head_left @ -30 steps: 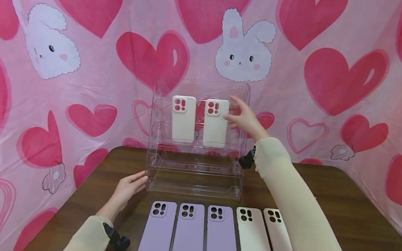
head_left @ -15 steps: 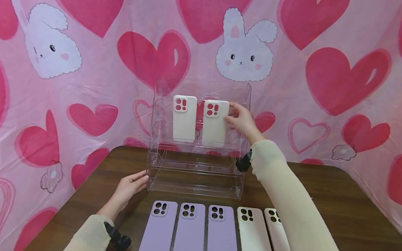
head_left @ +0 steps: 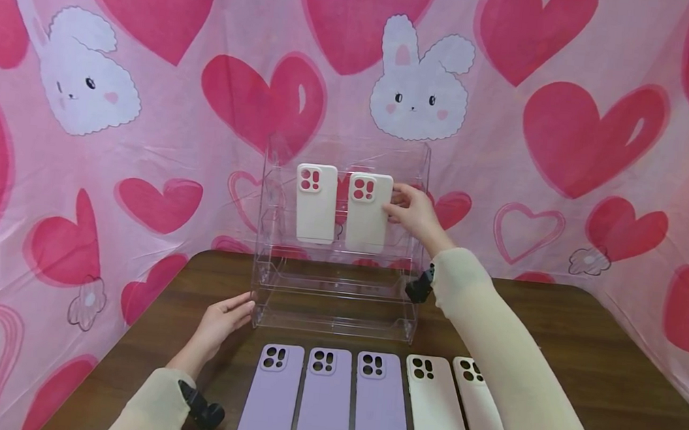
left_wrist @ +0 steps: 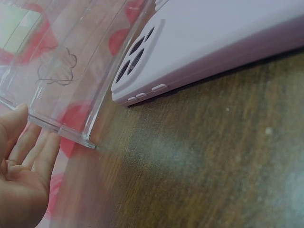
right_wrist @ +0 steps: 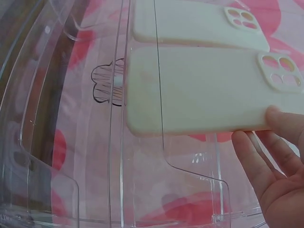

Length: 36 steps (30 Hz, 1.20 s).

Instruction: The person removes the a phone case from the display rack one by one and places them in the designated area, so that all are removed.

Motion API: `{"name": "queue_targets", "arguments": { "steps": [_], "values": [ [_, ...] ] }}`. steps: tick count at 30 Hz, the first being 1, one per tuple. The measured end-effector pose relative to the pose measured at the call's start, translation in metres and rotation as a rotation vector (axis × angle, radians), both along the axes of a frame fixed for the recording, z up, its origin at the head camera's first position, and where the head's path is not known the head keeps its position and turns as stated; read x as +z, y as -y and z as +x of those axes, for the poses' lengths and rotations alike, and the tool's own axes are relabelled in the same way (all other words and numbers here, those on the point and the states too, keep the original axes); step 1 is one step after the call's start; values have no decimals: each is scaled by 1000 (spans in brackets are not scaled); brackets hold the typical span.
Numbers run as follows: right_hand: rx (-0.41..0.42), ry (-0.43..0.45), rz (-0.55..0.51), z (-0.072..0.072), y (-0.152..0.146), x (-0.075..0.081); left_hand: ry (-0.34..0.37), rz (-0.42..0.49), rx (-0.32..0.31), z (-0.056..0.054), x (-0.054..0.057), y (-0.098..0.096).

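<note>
A clear tiered display stand [head_left: 338,285] stands on the table, with two white phone cases upright on an upper tier. My right hand [head_left: 416,213] pinches the right-hand white phone case [head_left: 368,220] by its right edge, the thumb [right_wrist: 280,118] on its back face and the fingers along the side. Its lower end sits behind the tier's clear front lip in the right wrist view. The other white phone case [head_left: 315,212] stands just to its left. Low at the stand's left side, my left hand [head_left: 216,325] touches the clear panel with its extended fingertips.
In front of the stand lie three purple phone cases [head_left: 324,408] in a row. To their right are a white phone case [head_left: 438,414] and a pale pinkish one [head_left: 482,418], partly hidden by my right sleeve. A pink heart-print cloth [head_left: 495,44] hangs behind the table.
My right hand has closed its fingers on the right-hand phone case's edge and moved slightly down. That case has shifted slightly left and down. The left hand stays at the stand.
</note>
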State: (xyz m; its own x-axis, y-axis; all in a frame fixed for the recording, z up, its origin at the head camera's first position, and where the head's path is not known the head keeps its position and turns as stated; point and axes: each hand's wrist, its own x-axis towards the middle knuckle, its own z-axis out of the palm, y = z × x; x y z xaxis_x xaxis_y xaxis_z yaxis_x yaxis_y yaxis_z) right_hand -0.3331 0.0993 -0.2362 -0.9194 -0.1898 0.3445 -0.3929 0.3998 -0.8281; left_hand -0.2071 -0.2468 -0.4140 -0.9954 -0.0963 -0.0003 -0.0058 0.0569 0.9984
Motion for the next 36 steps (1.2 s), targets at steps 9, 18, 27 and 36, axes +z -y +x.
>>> {"name": "queue_targets", "arguments": {
  "steps": [9,18,27,36],
  "values": [
    [4,-49,-26,8,-7,7,-9,-4,7,1,0,-1],
    [-5,-116,-58,21,-20,23,-5,-1,3,2,0,-1],
    [-6,-130,-132,31,-42,22,-9,8,5,2,-1,-1],
    [13,-125,-237,45,-73,20,-11,12,11,2,0,-2]
  ]
}}
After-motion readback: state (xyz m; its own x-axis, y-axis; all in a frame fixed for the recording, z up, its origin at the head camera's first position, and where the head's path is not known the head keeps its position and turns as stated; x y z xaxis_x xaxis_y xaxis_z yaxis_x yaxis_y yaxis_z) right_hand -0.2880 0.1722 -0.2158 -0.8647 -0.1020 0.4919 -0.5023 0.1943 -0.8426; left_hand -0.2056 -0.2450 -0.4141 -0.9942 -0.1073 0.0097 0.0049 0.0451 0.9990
